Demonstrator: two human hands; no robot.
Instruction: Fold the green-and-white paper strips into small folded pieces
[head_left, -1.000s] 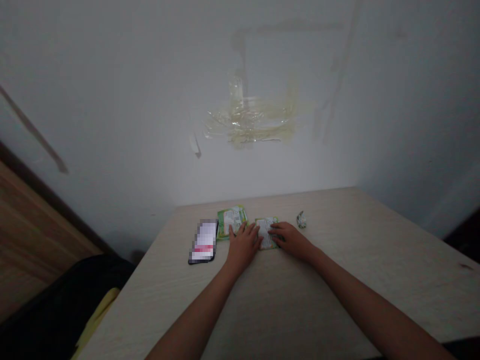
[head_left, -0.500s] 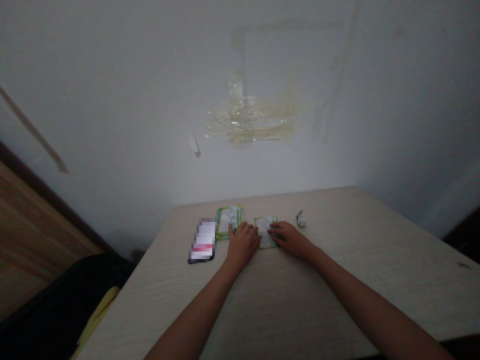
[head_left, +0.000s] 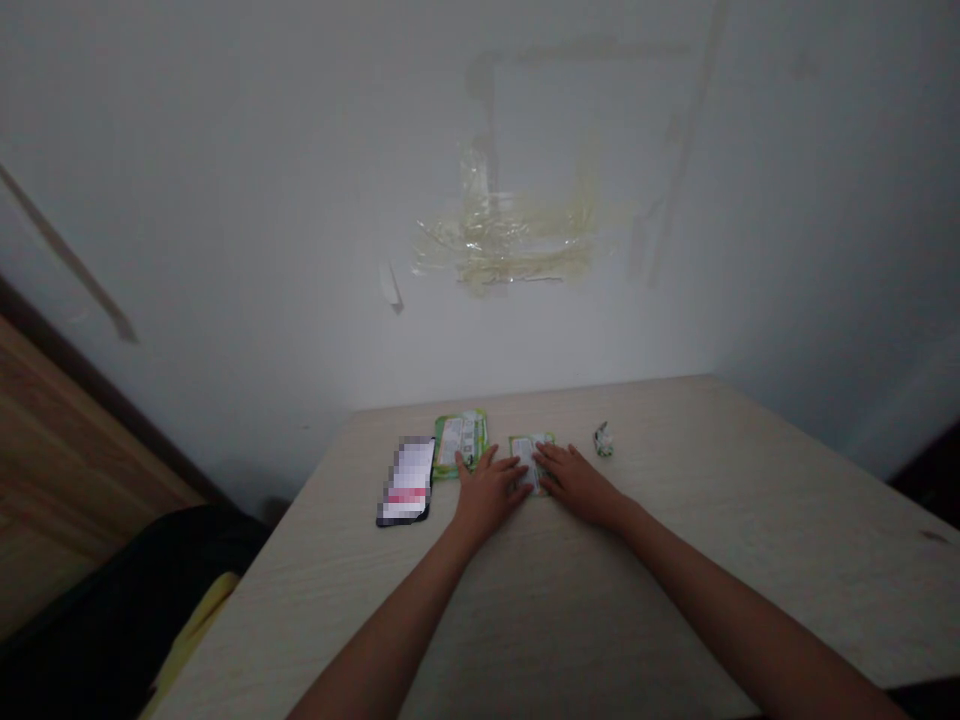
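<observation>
A small green-and-white printed packet (head_left: 525,452) lies flat on the wooden table. From its left side my left hand (head_left: 489,490) reaches over the edge, fingers spread and palm down. My right hand (head_left: 576,482) rests on the packet's right part with fingers stretched out and apart. Between them the hands cover much of the packet's lower half. A larger green packet (head_left: 460,440) with a white printed panel lies just behind my left hand, close to its thumb.
A phone (head_left: 406,482) with a blurred-out screen lies left of the larger packet. A crumpled wrapper (head_left: 603,440) sits to the right of my right hand. Behind the table (head_left: 675,420) rises a wall (head_left: 300,250) with old tape (head_left: 517,245) on it.
Both hands have moved inward over the small packet, and their fingers lie flatter and nearer each other. The phone, larger packet and crumpled wrapper stay in place.
</observation>
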